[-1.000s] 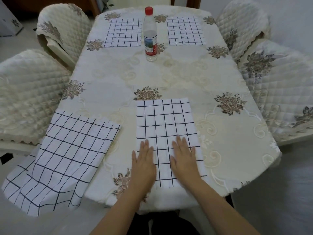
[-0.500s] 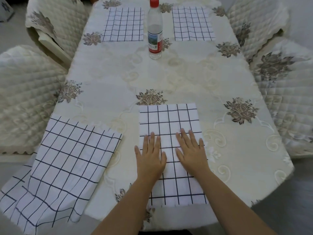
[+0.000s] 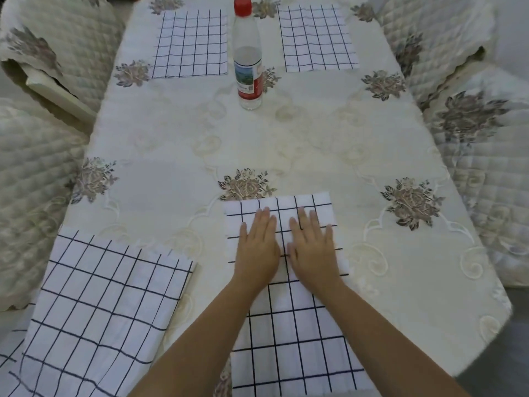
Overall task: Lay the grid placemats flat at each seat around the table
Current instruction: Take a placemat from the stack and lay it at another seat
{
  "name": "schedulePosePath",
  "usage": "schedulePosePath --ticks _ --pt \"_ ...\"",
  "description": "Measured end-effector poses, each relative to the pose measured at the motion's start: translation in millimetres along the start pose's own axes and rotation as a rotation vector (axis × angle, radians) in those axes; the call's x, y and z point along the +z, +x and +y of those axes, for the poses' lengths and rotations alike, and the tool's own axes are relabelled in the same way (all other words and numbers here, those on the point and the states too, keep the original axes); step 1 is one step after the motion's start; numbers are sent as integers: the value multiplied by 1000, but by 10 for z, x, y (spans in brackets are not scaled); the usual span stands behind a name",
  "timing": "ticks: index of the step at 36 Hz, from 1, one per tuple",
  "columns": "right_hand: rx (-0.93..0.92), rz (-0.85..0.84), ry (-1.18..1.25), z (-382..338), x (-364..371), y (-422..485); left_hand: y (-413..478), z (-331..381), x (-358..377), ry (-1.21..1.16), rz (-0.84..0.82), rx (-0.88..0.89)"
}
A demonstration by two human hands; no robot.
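Observation:
A white placemat with a dark grid (image 3: pixel 294 333) lies flat on the table right in front of me. My left hand (image 3: pixel 256 247) and my right hand (image 3: pixel 313 250) press side by side on its far half, palms down, fingers straight. At the near left a stack of larger grid placemats (image 3: pixel 94 310) lies askew and hangs over the table's edge. Two more grid placemats lie flat at the far end, one on the left (image 3: pixel 190 44) and one on the right (image 3: pixel 317 38).
A clear plastic bottle with a red cap and label (image 3: pixel 247 61) stands between the two far placemats. The table (image 3: pixel 315 138) wears a cream cloth with floral motifs. Quilted chairs stand along the left (image 3: pixel 31 179) and right (image 3: pixel 481 156) sides.
Both hands have slid away from me along the near placemat, from its near end to its far half. The camera has leaned forward over the table.

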State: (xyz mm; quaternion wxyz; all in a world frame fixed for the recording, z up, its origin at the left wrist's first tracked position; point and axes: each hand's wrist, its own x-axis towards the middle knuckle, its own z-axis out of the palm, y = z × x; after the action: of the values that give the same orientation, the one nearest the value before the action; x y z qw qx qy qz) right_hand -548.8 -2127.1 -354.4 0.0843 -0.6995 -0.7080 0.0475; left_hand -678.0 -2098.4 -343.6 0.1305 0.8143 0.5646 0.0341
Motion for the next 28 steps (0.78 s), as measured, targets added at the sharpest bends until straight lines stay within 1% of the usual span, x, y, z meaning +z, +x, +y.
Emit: schedulePosePath --ticks 2,7,10,15,19,28 --pt "-80 -39 21 -77 71 43 78 39 63 -11 -50 -12" --pt "-68 -58 24 143 95 162 113 -131 99 2 -4 -34" --pt "0 -74 26 314 48 260 156 -250 57 13 8 -84" --pt "135 -60 57 593 -3 337 241 -452 24 -10 -37 -193" --pt "225 -65 59 771 -56 301 283 -590 -28 15 -13 -277" --pt "283 -25 78 806 -142 -161 133 -412 -63 -21 -61 -398"
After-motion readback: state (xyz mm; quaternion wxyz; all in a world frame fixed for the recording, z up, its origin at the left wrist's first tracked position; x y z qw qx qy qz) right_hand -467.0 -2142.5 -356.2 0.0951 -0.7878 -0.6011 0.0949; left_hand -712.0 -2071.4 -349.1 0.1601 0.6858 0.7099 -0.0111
